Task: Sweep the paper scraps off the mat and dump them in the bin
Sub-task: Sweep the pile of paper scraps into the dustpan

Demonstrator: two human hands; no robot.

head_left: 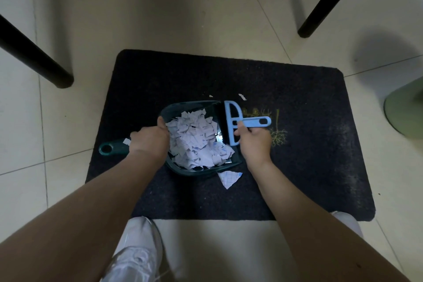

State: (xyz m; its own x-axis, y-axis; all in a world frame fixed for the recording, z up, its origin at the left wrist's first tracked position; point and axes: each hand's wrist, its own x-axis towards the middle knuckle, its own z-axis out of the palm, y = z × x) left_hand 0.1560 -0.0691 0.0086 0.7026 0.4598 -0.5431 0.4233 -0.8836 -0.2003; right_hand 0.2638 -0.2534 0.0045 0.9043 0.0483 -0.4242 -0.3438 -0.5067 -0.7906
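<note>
Two bare hands, both closed on tools. Left hand (150, 142): clenched around the dark teal dustpan (183, 110) where the handle meets the pan; the handle end, with its hanging hole, sticks out to the left past the knuckles, and the thumb rests on the pan's rim. Right hand (253, 143): fingers wrapped on the light blue hand brush (232, 121) near the junction of head and handle; the brush head stands along the pan's open right edge, the handle pointing right and clear of the hand. Paper scraps (196, 139): white pieces with a faint blue grid, heaped inside the dustpan and filling most of it. One larger loose scrap (229, 178): lying on the mat just beside the pan's near right corner. Two small scraps (242, 96): on the mat just beyond the pan's far edge, near the top of the brush. Mat (309, 144): dark, rectangular with rounded corners, on a pale tiled floor (206, 18); a small yellow plant motif shows to the right of the brush handle. Dustpan sits on the mat left of centre. White shoes (137, 252): one at the mat's near edge on the left, another partly hidden behind the right forearm. Black furniture legs (36, 59): at the upper left and upper right, off the mat. Green object (405, 110): cut off at the right edge, on the floor; what it is cannot be told.
</note>
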